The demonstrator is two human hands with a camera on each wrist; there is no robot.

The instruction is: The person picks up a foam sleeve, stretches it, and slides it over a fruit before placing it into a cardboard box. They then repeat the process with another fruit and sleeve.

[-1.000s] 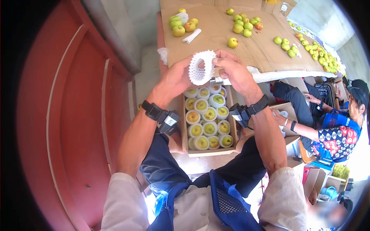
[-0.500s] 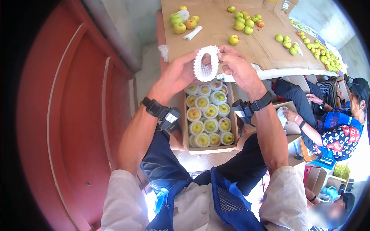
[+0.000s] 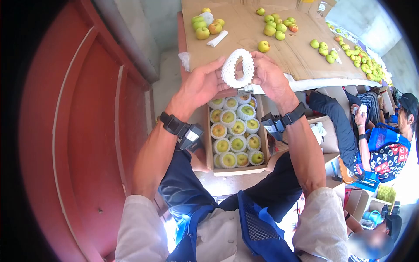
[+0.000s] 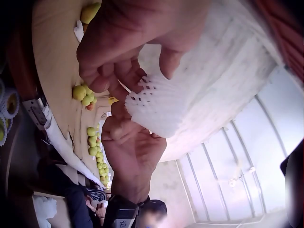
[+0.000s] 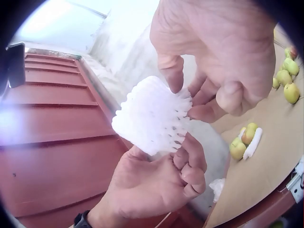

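I hold the net [image 3: 248, 70] above the far end of the box [image 3: 235, 172], its opening spread into a ring. My right hand [image 3: 270, 76] pinches the net's edge between thumb and fingers. My left hand [image 3: 205, 83] is loosely spread, its curved fingertips touching the net from the other side and its thumb raised.

Below, the box has apples [image 3: 238, 144] in white nets. Beyond the box is the table [image 3: 240, 30], with loose apples [image 3: 269, 29] in groups and a white roll [image 3: 217, 38] near the left group. Left of the box is a red door [image 3: 96, 131]; well to its right sits another person [image 3: 388, 144], hands raised around something small and white.
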